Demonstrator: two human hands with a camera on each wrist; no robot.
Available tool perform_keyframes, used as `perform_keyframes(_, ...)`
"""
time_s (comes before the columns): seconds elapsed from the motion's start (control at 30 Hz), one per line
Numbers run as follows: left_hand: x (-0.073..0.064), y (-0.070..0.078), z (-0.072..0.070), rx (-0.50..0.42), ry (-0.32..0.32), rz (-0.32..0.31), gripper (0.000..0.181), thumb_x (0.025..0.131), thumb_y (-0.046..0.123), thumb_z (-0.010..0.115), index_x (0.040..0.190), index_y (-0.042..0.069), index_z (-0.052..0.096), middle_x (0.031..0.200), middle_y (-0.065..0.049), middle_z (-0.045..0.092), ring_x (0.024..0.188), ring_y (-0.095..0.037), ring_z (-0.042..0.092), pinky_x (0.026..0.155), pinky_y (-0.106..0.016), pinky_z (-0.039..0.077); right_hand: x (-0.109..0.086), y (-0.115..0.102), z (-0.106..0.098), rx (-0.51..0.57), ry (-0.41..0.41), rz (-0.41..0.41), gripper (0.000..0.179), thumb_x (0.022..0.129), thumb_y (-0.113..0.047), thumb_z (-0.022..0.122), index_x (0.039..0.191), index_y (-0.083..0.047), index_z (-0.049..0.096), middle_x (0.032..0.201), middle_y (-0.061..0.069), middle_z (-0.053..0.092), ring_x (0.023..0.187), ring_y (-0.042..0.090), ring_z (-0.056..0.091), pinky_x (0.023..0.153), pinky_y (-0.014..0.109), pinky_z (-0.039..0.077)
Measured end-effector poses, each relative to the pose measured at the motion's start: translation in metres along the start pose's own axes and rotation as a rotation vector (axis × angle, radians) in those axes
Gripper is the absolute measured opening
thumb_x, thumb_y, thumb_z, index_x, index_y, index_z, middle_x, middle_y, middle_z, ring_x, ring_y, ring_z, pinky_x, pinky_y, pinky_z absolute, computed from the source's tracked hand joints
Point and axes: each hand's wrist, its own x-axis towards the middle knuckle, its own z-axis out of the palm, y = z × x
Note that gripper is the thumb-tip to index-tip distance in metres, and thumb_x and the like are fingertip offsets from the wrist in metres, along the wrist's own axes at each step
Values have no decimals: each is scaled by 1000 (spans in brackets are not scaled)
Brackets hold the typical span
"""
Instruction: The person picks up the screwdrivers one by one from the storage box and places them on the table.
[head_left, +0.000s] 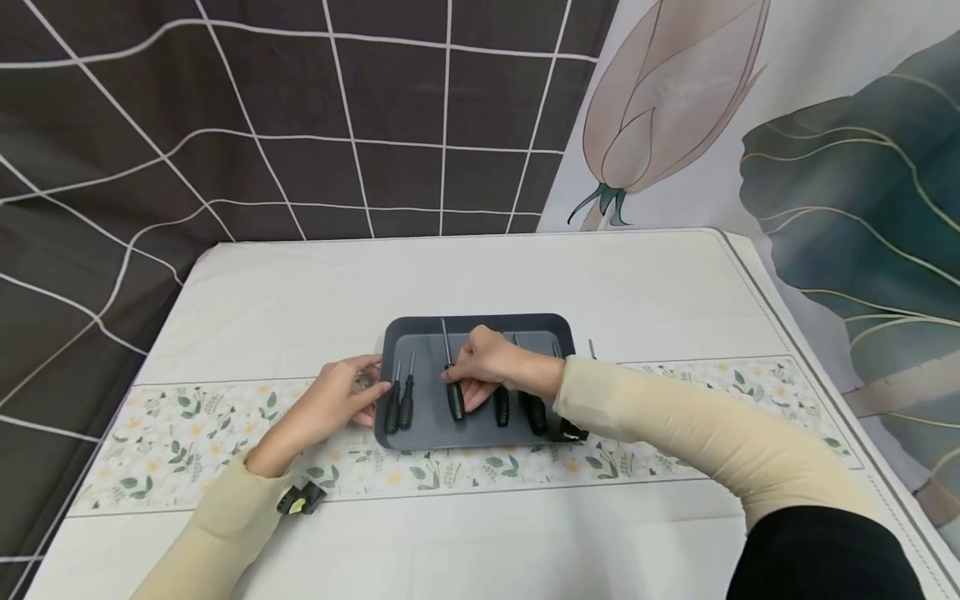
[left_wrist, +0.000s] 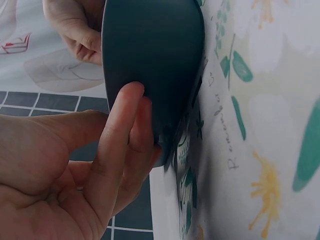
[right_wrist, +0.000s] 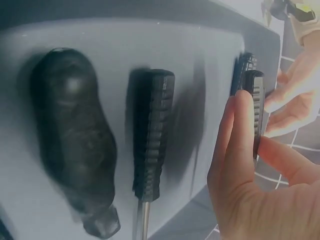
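Observation:
My right hand [head_left: 486, 362] pinches a screwdriver [head_left: 455, 402] with a black ribbed handle over the middle of a grey tray [head_left: 435, 435], its thin shaft pointing to the far side. The right wrist view shows that handle [right_wrist: 257, 95] between thumb and fingers. At the tray's left end, my left hand [head_left: 341, 396] holds the rim, thumb at the edge and fingers against the outer wall [left_wrist: 150, 50]. Two slim screwdrivers [head_left: 407, 404] lie beside it in the tray. Right of the held one lie another screwdriver [head_left: 502, 407] and a thicker black handle [head_left: 536, 413]; my forearm covers part of them.
The tray stands on a white tablecloth [head_left: 300, 292] with a floral band [head_left: 247, 417]. A thin metal shaft [head_left: 592, 348] shows just past the tray's right side. Behind the table hangs a dark curtain with white grid lines [head_left: 390, 108].

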Motion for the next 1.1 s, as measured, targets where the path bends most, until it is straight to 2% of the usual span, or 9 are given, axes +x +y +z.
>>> perform_keyframes(0.37, -1, 1, -1, 9, 11, 6, 55, 100, 7, 61, 144, -15, 37, 121, -30, 59, 56, -15, 67, 53, -26, 59, -14, 1, -21, 7, -16, -7, 20, 95, -5, 68, 80, 8, 70, 61, 15, 65, 47, 17, 65, 60, 38, 63)
perform_keyframes(0.63, -1, 0, 1, 12, 8, 7, 54, 100, 7, 61, 143, -15, 39, 121, -29, 59, 56, -14, 67, 52, -26, 60, -23, 11, -33, 26, 1, 16, 23, 95, -6, 68, 76, 7, 68, 60, 15, 64, 47, 17, 65, 61, 38, 63)
perform_keyframes(0.87, 0, -1, 1, -4, -6, 13, 54, 100, 6, 60, 144, -16, 37, 122, -30, 58, 57, -15, 67, 53, -27, 60, -35, 14, -45, 29, 2, 0, 16, 95, -4, 67, 84, 8, 67, 62, 14, 64, 47, 15, 64, 62, 39, 63)
perform_keyframes(1.1, 0, -1, 0, -12, -6, -5, 55, 100, 6, 60, 145, -15, 36, 122, -30, 58, 58, -16, 68, 53, -26, 60, -44, 15, -57, 49, 33, 31, 15, 94, -7, 68, 89, 8, 66, 63, 13, 64, 49, 15, 65, 64, 39, 63)
